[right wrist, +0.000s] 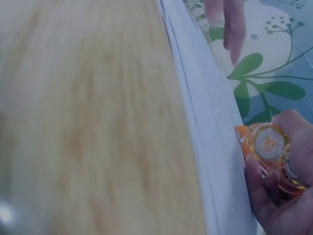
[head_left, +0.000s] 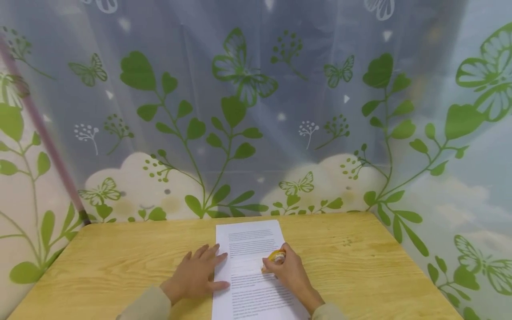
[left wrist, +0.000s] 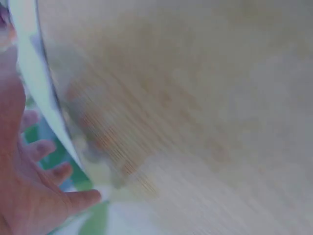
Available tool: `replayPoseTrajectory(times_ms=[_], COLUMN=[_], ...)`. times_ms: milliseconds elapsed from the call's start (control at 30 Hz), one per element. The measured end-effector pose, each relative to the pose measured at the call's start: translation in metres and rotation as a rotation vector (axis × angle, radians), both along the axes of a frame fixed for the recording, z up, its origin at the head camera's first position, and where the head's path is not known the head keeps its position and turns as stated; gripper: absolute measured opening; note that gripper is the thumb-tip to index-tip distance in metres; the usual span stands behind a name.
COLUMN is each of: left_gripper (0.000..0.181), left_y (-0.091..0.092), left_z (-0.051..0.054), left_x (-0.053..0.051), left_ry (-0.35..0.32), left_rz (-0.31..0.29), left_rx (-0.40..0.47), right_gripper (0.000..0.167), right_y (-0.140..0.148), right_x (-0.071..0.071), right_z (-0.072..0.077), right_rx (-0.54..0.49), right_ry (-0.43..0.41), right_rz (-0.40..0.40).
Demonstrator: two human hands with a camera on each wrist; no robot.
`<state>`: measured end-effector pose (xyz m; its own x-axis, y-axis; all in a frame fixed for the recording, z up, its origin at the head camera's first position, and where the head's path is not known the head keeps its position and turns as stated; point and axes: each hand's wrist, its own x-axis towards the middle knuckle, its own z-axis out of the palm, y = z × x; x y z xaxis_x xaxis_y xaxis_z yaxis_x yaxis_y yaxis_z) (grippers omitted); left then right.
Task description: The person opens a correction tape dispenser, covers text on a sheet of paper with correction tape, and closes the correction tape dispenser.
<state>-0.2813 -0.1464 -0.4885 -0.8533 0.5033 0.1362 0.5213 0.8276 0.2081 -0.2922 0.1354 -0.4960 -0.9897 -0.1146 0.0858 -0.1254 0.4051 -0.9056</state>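
Note:
Printed paper (head_left: 256, 302) lies on the wooden table, with a pale gap between its lines of text near the middle. My right hand (head_left: 295, 273) grips an orange correction tape (head_left: 277, 256), whose tip meets the sheet at the right end of that gap. In the right wrist view, the clear casing of the correction tape (right wrist: 268, 144) shows round reels between thumb and fingers. My left hand (head_left: 196, 273) rests with spread fingers across the left edge of the paper. The left wrist view shows that hand (left wrist: 29, 186) only in part, at the lower left.
The wooden table (head_left: 132, 249) stretches to both sides of the paper. Behind it and at the sides hang curtains (head_left: 240, 146) printed with green leaves and butterflies. A pinkish pole (head_left: 48, 129) slants down to the table's back left corner.

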Motion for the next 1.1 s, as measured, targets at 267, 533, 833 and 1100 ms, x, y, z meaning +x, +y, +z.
replayPoseTrajectory(times_ms=[267,533,833,1100], left_gripper=[0.093,0.095,0.095,0.094], left_y=[0.003,0.000,-0.001,0.001], left_z=[0.007,-0.002,-0.003,0.001], left_x=[0.034,0.039,0.040,0.041], left_ry=[-0.098,-0.060,-0.071,-0.090], left_rz=[-0.053,-0.085,-0.068,-0.073], left_rx=[-0.065,-0.071,-0.074,-0.061], right_gripper=[0.039,0.043,0.046,0.047], right_y=[0.002,0.000,-0.012,-0.055], right_x=[-0.001,0.002,0.009,0.018], right_z=[0.001,0.003,0.010,0.011], right_rx=[0.010,0.034,-0.035,-0.019], right_ry=[-0.018,0.001,-0.019,0.016], right_rz=[-0.015,-0.002,-0.028,0.028])
